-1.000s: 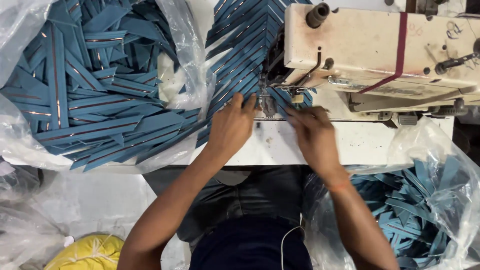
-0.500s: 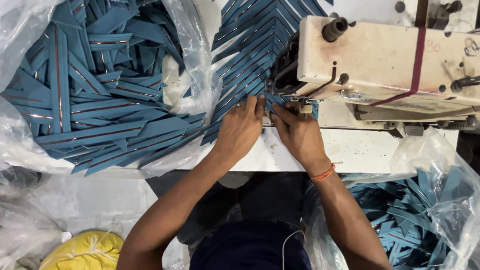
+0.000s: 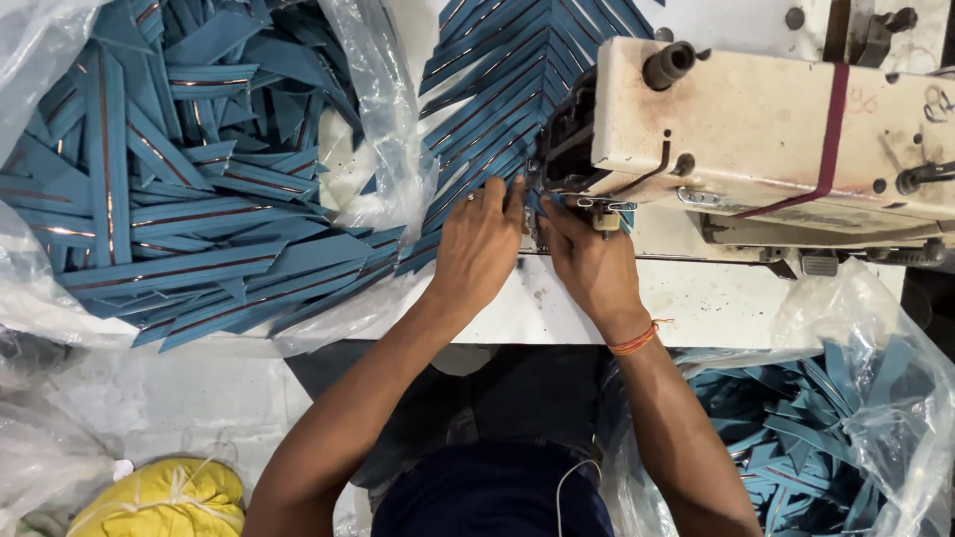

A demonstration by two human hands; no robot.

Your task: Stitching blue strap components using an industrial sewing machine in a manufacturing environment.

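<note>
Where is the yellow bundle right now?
In the head view, the yellow bundle lies at the bottom left, on the floor below the plastic bag of blue strips.

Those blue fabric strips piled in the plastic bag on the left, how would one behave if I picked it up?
A blue strip would probably be light and floppy: the pieces are thin and drape over one another. They look long and narrow, so one would likely droop from the hand. The heap in the clear plastic bag is loose, so neighbours might slide.

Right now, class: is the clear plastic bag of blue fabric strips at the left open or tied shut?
Open: the clear plastic bag gapes, blue fabric strips spilling out.
</note>
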